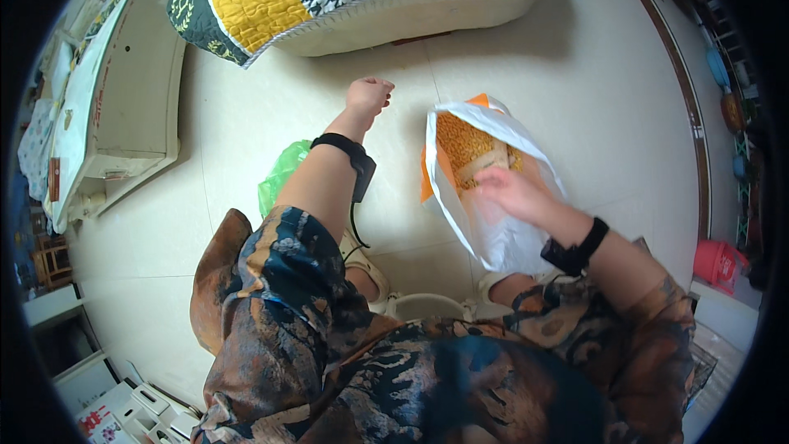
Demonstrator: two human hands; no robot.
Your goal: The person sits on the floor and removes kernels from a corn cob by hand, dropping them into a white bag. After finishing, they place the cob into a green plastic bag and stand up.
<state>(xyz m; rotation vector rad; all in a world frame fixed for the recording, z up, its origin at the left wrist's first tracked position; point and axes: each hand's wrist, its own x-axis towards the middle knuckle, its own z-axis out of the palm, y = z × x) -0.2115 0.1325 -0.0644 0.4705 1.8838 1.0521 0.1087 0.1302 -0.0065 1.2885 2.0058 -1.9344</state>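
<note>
A white and orange woven sack (524, 135) stands on the floor with its mouth wide, and yellow corn kernels (459, 139) fill what shows of its inside. A flat pale piece (484, 160), perhaps wood or card, lies on the kernels. My right hand (511, 191) is over the near part of the sack's mouth, slightly blurred, with its fingertips near the pale piece; whether it holds anything is unclear. Left of the sack, my left hand (370, 94) is above the floor with its fingers curled; what may be inside is hidden. A green plastic bag (282, 172) sits partly behind my left forearm.
Ahead is a bed or couch with a patchwork quilt (259, 0). A cream cabinet (135, 74) stands at the left. Between my feet is a whitish rounded rim (428, 305). A pink bucket (718, 265) is at the right, near shelving with pans.
</note>
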